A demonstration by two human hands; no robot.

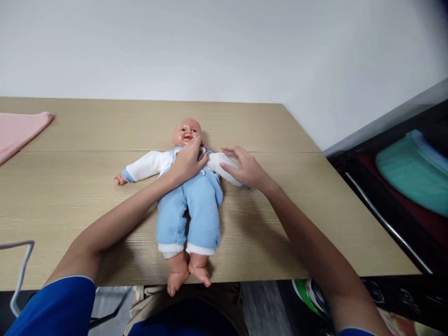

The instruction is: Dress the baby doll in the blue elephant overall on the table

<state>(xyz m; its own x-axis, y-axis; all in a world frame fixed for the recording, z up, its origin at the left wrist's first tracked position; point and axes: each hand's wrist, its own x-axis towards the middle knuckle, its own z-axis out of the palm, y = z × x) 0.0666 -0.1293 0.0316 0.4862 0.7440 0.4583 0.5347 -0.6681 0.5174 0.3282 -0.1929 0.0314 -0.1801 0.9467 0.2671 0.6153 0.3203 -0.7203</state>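
A baby doll (pixel 191 205) in a blue romper with white sleeves lies on its back on the wooden table (pixel 70 196), head away from me, bare feet over the front edge. My left hand (pixel 189 161) rests on the doll's chest at the collar, fingers curled and pinching the fabric under the chin. My right hand (pixel 245 168) lies over the doll's white sleeve on my right, fingers wrapped round that arm.
A pink cloth (pixel 17 133) lies at the table's far left. A white wire hanger (pixel 21 270) sticks out at the left front edge. To the right stands a dark bin (pixel 402 186) holding teal fabric (pixel 416 172). A white wall backs the table.
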